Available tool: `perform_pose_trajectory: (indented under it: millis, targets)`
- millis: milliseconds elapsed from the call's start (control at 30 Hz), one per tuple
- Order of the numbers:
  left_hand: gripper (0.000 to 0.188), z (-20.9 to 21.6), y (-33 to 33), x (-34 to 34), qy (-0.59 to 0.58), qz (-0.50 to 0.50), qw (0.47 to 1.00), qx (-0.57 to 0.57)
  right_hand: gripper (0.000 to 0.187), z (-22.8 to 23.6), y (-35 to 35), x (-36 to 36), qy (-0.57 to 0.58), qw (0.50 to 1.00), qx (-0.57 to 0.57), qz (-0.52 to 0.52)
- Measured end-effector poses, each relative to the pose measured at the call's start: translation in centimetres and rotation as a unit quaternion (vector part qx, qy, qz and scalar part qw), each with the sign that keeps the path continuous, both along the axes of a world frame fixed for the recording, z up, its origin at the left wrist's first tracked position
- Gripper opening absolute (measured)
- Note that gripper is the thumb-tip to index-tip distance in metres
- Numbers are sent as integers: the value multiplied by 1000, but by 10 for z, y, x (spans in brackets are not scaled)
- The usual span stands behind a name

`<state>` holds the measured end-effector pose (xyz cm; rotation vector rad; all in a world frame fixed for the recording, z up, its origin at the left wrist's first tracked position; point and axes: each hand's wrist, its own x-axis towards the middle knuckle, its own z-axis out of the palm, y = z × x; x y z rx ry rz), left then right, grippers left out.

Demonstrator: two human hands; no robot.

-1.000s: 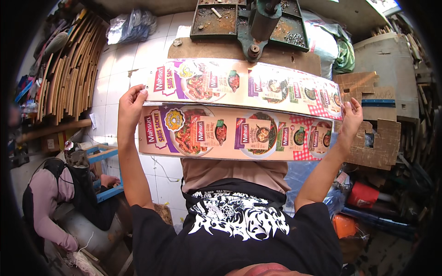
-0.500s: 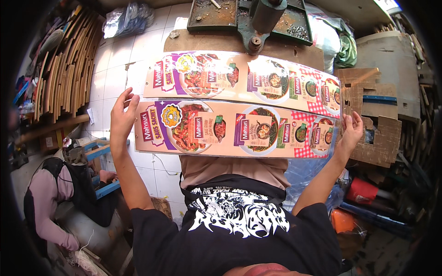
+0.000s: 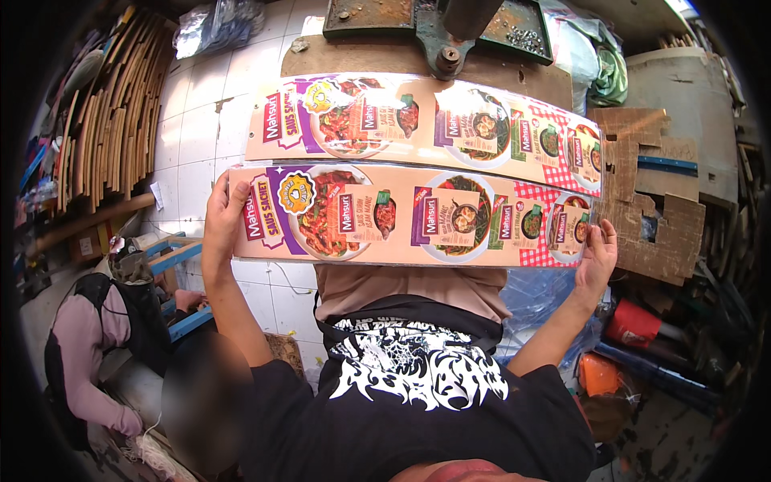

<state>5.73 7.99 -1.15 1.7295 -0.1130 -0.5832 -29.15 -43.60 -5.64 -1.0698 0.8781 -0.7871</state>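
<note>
Two long, glossy printed panels with food pictures lie one behind the other across the work surface. The near panel (image 3: 393, 247) spans the space in front of my body. Its left end is between the thumb and fingers of my left hand (image 3: 224, 215), the thumb on top. My right hand (image 3: 594, 261) pinches its lower right corner. Just behind it, the far panel (image 3: 419, 124) rests untouched, with light glaring off its surface. The fingers under the near panel are hidden.
A green metal press (image 3: 450, 58) stands beyond the panels, beside a tray (image 3: 514, 20) of small metal pieces. Cut cardboard (image 3: 671, 233) lies at right, stacked boards (image 3: 112, 112) at left. Another person's sleeve (image 3: 80, 337) shows at lower left. Clear plastic sheeting (image 3: 534, 301) hangs near my right forearm.
My left hand has closed on the near panel's left end, and my right hand has moved down to grip its right corner. The two panels are slightly farther apart.
</note>
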Motion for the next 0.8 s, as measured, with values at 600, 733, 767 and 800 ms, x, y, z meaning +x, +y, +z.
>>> perform_pose_trajectory:
  millis: [600,733,767,800]
  targets:
    - [55,-4,-1,1,-6,14,1000,0,27,-10,-13,-4,-49,999,5,-11]
    - [56,-5,-1,1,-7,15,1000,-22,27,-12,-10,-6,-47,999,9,-19]
    - [56,-6,-1,0,-16,26,999,-15,27,-12,-10,-5,-47,999,4,-24]
    - [57,-7,-2,1,-25,38,999,-8,27,-12,-11,-3,-47,999,3,-23]
